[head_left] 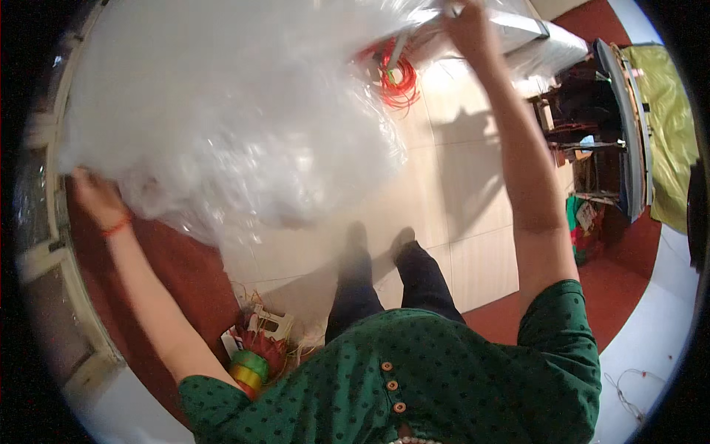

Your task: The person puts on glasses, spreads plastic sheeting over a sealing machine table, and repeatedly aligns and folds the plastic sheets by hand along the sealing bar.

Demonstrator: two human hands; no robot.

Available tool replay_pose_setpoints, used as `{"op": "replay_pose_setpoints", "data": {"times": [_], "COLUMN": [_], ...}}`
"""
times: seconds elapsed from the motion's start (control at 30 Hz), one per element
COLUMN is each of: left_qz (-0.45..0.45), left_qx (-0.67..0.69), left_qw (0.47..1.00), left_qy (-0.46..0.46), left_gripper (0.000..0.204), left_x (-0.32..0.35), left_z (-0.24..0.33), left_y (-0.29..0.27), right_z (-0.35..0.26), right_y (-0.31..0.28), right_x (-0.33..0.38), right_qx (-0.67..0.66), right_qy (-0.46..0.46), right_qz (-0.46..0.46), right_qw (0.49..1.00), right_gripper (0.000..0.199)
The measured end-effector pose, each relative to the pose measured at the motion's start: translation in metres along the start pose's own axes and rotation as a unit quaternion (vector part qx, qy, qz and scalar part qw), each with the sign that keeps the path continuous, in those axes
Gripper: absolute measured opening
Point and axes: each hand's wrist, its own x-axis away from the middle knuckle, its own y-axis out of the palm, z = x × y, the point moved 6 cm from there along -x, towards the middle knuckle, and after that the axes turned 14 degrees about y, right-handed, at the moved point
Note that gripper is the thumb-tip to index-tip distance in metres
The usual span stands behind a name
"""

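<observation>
A big sheet of clear plastic film (222, 103) is spread out in the air in front of me, crumpled and shiny. My left hand (95, 196), with a red band at the wrist, grips its lower left edge. My right hand (466, 26) is raised at the top of the picture and holds the sheet's upper right edge. Both my arms are stretched out wide. Below the sheet I see my legs in dark trousers (384, 281) and my feet on pale floor tiles (444, 192).
A coil of orange cord (399, 81) lies on the floor behind the film. A pile of colourful items (255, 355) sits by my left leg. Dark furniture with clutter (599, 133) stands at the right. A window frame (52, 251) runs along the left.
</observation>
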Motion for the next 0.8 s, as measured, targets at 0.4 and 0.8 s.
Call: {"op": "replay_pose_setpoints", "data": {"times": [0.4, 0.8], "left_qz": [-0.2, -0.469], "left_qx": [-0.512, -0.58], "left_qw": [0.822, 0.6], "left_qy": [-0.15, -0.289], "left_gripper": [0.028, 0.024], "left_x": [0.335, 0.54], "left_z": [-0.334, -0.529], "left_y": [-0.055, -0.108], "right_z": [0.286, 0.496], "right_y": [0.173, 0.276], "right_x": [0.265, 0.438], "right_qx": [0.007, -0.041], "right_qy": [0.343, 0.479], "right_qz": [-0.176, -0.245], "right_qw": [0.923, 0.842], "right_gripper": [0.063, 0.065]}}
